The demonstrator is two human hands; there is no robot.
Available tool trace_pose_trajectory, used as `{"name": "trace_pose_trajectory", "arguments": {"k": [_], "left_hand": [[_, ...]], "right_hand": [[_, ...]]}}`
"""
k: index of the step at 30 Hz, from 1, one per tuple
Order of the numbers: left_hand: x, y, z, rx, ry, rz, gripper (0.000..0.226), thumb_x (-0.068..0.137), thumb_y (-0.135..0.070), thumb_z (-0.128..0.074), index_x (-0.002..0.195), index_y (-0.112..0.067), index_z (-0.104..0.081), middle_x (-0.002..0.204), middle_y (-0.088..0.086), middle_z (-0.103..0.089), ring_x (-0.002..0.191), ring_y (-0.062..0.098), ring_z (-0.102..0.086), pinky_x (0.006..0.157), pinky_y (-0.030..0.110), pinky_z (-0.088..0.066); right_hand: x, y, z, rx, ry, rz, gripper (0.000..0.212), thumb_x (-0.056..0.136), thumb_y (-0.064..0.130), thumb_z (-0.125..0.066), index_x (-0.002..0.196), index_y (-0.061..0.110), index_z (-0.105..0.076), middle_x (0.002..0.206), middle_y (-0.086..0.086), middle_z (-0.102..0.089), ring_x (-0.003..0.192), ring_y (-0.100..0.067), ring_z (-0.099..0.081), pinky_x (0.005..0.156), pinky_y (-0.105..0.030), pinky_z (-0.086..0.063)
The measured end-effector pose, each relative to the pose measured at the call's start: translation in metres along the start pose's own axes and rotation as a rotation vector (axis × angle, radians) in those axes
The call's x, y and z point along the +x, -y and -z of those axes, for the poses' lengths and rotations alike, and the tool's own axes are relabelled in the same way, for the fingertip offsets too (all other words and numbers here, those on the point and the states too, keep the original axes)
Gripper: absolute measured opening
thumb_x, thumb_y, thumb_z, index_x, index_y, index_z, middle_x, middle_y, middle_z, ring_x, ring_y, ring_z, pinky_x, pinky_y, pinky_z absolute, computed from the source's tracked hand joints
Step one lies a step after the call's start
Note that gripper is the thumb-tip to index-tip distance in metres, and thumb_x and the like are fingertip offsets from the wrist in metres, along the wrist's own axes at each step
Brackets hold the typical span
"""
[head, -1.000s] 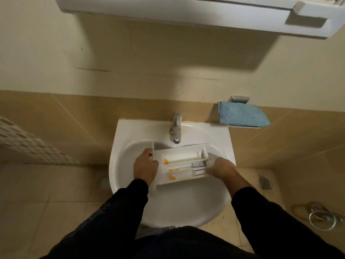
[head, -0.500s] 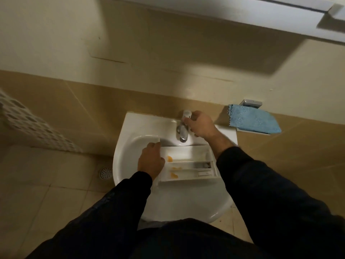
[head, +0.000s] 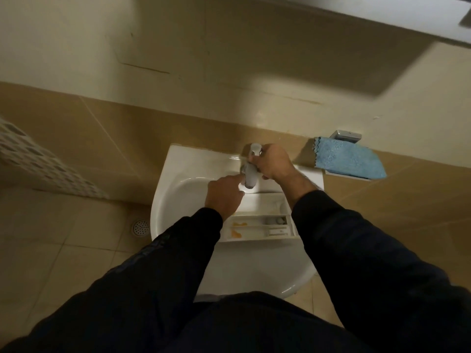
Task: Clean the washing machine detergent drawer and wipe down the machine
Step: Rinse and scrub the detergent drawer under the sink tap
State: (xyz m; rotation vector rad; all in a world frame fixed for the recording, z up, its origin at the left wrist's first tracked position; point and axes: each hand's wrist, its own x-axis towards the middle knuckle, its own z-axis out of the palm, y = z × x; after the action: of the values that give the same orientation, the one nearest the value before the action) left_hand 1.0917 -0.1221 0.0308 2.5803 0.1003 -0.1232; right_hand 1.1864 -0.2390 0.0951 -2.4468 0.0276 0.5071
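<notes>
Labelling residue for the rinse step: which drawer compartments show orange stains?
The two narrow compartments at the near side of the detergent drawer each hold an orange stain towards their left end. The wide far compartment looks plain white.

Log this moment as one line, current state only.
step: rinse setup | right hand: grips tap lever | left hand: index finger at spout | drawer: in sink, orange residue

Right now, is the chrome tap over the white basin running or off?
Cannot tell. The right hand grips the chrome tap handle, but no stream is visible below the spout above the white detergent drawer.
</notes>
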Motion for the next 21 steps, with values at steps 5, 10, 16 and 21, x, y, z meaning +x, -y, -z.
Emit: {"name": "trace_pose_trajectory", "arguments": {"k": [5,10,16,21], "left_hand": [[0.003,0.015,-0.005,0.001,0.008,-0.008,0.042,0.095,-0.013,-0.049,0.136,-0.018,-0.055,0.129,0.004,-0.063,0.116,0.025,-0.057,0.099,0.033,-0.041],[0.004,0.028,-0.006,0.005,0.014,-0.014,0.043,0.096,-0.010,-0.047,0.137,-0.018,-0.055,0.128,0.006,-0.063,0.116,0.024,-0.056,0.097,0.028,-0.037],[0.003,0.026,-0.006,0.036,0.000,-0.030,0.042,0.096,-0.010,-0.047,0.137,-0.019,-0.054,0.128,0.006,-0.062,0.115,0.024,-0.055,0.098,0.030,-0.038],[0.004,0.028,-0.006,0.057,0.005,-0.015,0.042,0.098,-0.012,-0.047,0.139,-0.020,-0.052,0.129,0.005,-0.061,0.117,0.023,-0.054,0.099,0.028,-0.037]], "right_hand": [[0.003,0.001,0.004,-0.001,0.064,-0.034,0.031,0.097,0.026,-0.060,0.122,0.008,-0.060,0.103,-0.014,-0.070,0.084,-0.031,-0.073,0.071,-0.049,-0.061],[0.004,0.001,0.003,-0.009,0.072,-0.037,0.026,0.098,0.025,-0.058,0.118,0.009,-0.060,0.103,-0.014,-0.070,0.085,-0.031,-0.072,0.074,-0.049,-0.061],[0.007,-0.002,0.005,-0.030,0.097,-0.003,0.020,0.098,0.020,-0.057,0.112,0.007,-0.061,0.104,-0.016,-0.071,0.087,-0.032,-0.072,0.076,-0.049,-0.060],[0.009,-0.006,0.009,0.078,0.119,-0.009,0.004,0.099,0.017,-0.058,0.095,0.016,-0.057,0.100,-0.014,-0.071,0.083,-0.030,-0.073,0.077,-0.048,-0.061]]}}
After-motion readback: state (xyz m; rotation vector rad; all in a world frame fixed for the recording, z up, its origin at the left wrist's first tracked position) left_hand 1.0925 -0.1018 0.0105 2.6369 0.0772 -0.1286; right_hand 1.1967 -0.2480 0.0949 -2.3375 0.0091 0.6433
